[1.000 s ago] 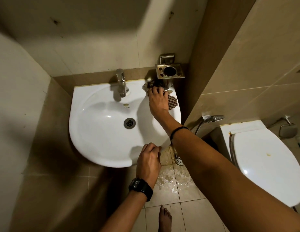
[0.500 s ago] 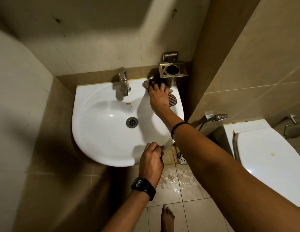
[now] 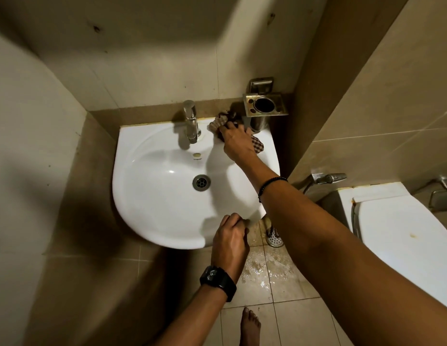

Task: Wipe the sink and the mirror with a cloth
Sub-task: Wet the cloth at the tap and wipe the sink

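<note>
A white wall-hung sink (image 3: 152, 196) sits below me with a chrome tap (image 3: 190, 122) at its back rim and a metal drain (image 3: 201, 182) in the bowl. My right hand (image 3: 236, 143) presses a brown checked cloth (image 3: 257, 145) onto the sink's back right rim, just right of the tap; the cloth bunches out on both sides of the hand. My left hand (image 3: 230, 239), with a black watch on the wrist, grips the sink's front right edge. No mirror shows in this view.
A metal cup holder (image 3: 265, 104) juts from the wall right above the cloth. A white toilet (image 3: 402, 236) stands at the right with a spray nozzle (image 3: 328, 177) beside it. Wet floor tiles, a floor drain (image 3: 275, 238) and a bare foot (image 3: 250, 325) lie below.
My right hand has slid the cloth a little to the left along the back rim, toward the tap. The left hand stays on the front edge.
</note>
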